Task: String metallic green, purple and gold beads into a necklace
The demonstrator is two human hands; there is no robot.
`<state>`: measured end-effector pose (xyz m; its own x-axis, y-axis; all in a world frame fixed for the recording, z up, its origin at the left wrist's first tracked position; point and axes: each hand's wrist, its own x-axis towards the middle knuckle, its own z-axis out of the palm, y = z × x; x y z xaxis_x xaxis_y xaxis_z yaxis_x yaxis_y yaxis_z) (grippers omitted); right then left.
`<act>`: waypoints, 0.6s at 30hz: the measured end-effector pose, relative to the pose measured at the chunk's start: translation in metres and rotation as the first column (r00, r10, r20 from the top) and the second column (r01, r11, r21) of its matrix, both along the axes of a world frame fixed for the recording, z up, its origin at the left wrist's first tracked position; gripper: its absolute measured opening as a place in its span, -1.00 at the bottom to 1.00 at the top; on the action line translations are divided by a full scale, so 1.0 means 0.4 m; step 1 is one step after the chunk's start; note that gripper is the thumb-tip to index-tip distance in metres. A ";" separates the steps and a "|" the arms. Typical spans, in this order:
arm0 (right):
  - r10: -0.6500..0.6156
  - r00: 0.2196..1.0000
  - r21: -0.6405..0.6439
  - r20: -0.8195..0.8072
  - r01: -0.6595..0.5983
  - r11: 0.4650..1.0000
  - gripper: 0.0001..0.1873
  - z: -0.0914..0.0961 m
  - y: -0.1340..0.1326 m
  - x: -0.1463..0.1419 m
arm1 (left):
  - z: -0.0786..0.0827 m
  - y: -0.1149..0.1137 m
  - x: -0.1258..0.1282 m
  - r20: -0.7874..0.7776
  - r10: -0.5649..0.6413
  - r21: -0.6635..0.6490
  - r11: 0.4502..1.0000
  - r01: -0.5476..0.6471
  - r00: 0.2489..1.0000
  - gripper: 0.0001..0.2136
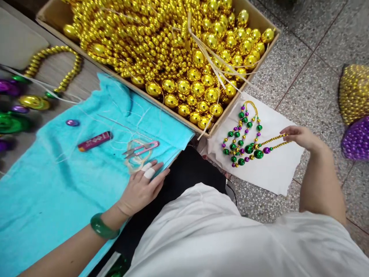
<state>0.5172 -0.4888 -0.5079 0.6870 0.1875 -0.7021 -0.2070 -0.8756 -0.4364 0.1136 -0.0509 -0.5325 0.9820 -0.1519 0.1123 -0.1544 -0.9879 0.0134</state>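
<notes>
My right hand [302,137] pinches one end of a bead necklace [249,148] strung in gold, green and purple. Most of that necklace lies in loops on a white sheet [276,173] to the right. Flat on a turquoise cloth [72,184] rests my left hand [145,184], fingers stretched out, white tape round two of them. Just beyond its fingertips are small pink-handled thread snips [142,149] and a loop of pale cord [131,163]. A purple-red lighter [95,141] and a single purple bead [72,122] lie further left, among loose white threads.
A cardboard box [138,82] full of gold beads stands at the back, strips of pale cord [215,65] hanging over its edge. Larger strung beads [36,102] lie at the left. Bags of gold [356,92] and purple beads [357,138] sit on the speckled floor [291,69].
</notes>
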 end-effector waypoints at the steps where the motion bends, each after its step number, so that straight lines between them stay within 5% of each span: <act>1: -0.026 0.999 -0.046 0.042 0.028 0.999 -0.75 -0.047 0.015 0.042 | 0.002 0.000 0.000 -0.005 0.004 -0.001 1.000 -0.004 1.000 -0.60; 6: 0.028 0.980 -0.205 0.195 0.013 0.979 -0.71 -0.260 0.109 0.214 | 0.006 0.002 -0.001 -0.028 -0.005 -0.018 1.000 0.004 1.000 -0.60; 10: 0.137 0.956 -0.335 0.261 -0.043 0.941 -0.64 -0.378 0.172 0.292 | 0.003 0.006 -0.007 -0.044 -0.013 -0.015 1.000 0.012 0.999 -0.64; 14: 0.224 0.920 -0.415 0.323 -0.076 0.907 -0.45 -0.446 0.207 0.335 | 0.004 0.009 -0.010 -0.046 -0.022 -0.037 0.999 0.020 0.999 -0.69; 18: 0.288 0.872 -0.456 0.396 -0.085 0.886 -0.31 -0.455 0.222 0.360 | 0.007 0.007 -0.013 -0.067 -0.025 -0.063 0.998 0.021 0.997 -0.68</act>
<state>0.6613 -0.4002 -0.6898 0.9214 0.1083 -0.3732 0.1044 -0.9941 -0.0306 0.1086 -0.0481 -0.5297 0.9839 -0.1697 0.0555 -0.1740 -0.9810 0.0862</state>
